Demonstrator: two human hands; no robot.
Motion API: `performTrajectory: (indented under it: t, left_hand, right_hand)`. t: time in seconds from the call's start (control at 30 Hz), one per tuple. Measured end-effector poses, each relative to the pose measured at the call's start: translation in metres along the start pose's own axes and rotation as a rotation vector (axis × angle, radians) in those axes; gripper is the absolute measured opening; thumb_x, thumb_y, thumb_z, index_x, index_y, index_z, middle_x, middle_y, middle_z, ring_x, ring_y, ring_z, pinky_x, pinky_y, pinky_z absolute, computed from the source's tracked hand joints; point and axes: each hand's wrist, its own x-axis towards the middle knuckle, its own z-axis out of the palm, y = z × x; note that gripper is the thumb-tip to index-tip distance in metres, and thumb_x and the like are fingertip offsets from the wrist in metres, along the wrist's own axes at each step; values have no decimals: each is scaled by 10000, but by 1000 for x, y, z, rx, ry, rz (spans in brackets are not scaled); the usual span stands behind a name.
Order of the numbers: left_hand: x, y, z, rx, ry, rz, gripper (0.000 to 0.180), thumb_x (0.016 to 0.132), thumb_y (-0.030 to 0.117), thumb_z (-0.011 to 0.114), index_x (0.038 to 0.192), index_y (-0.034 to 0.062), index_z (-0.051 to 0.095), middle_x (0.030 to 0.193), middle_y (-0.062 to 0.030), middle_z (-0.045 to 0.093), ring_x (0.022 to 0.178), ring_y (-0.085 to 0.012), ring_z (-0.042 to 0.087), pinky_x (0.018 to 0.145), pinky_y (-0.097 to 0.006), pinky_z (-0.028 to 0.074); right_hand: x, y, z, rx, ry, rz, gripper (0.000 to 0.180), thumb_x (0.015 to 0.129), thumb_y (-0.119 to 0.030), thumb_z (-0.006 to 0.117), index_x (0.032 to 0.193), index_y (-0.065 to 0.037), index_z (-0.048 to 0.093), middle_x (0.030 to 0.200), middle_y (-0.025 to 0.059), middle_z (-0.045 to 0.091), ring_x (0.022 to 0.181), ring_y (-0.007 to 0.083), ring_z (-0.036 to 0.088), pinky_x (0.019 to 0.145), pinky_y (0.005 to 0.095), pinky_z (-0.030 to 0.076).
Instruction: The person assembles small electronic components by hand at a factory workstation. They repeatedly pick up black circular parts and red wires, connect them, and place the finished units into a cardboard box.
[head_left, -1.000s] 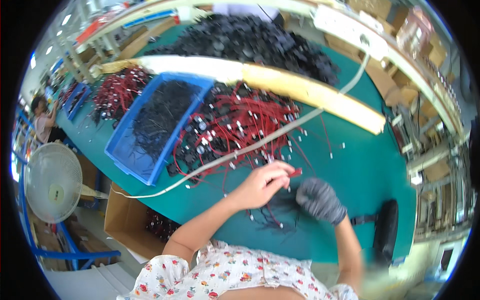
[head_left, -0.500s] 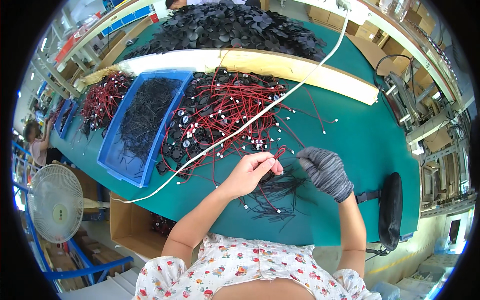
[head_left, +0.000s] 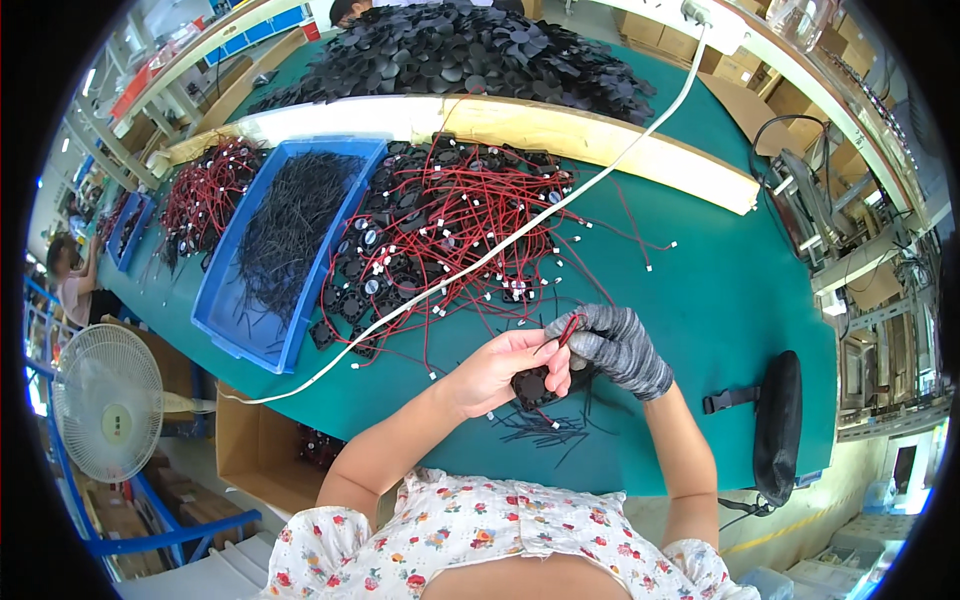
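Observation:
My bare left hand (head_left: pixel 505 372) is closed in a pinch on a folded red-and-black cable (head_left: pixel 570 328), whose loop sticks up past the fingertips. Below those fingers hangs a small black fan (head_left: pixel 533 389), partly hidden by the hand. My right hand (head_left: pixel 618 350), in a grey knitted glove, is closed against the cable loop from the right. Its fingertips meet the left ones, and whatever thin thing they pinch is hidden. Under both hands, a loose bunch of black ties (head_left: pixel 550 428) lies on the green table mat (head_left: pixel 700 300).
Ahead lies a heap of small fans with red cables (head_left: pixel 450 220). Left of it stands a blue tray (head_left: pixel 235 335) of black ties. A white cord (head_left: pixel 490 255) crosses the heap. Behind a pale bar (head_left: pixel 640 160) are piled black discs (head_left: pixel 470 50). A black pouch (head_left: pixel 780 430) lies right.
My gloved right hand has moved left and down to meet my left hand at the cable loop. The left hand has lowered slightly, and the black fan now shows beneath it.

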Motion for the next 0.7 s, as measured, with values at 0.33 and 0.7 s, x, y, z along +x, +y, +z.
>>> performTrajectory:
  t: [0.33,0.7]
  left_hand:
    - [-4,-1,-3,-137,30,-16,214,924,183,415,780,40,484,683,-27,480,703,-185,524,678,-300,435]
    - [-4,-1,-3,-275,36,-59,183,901,188,442,781,52,463,648,17,412,669,-172,473,680,-331,429]
  right_hand:
    - [1,9,20,53,218,-15,111,837,-111,566,895,-18,583,773,24,618,734,69,548,687,240,456]
    - [3,5,32,69,320,42,107,836,-127,540,814,-26,566,710,20,602,684,73,537,644,236,441]
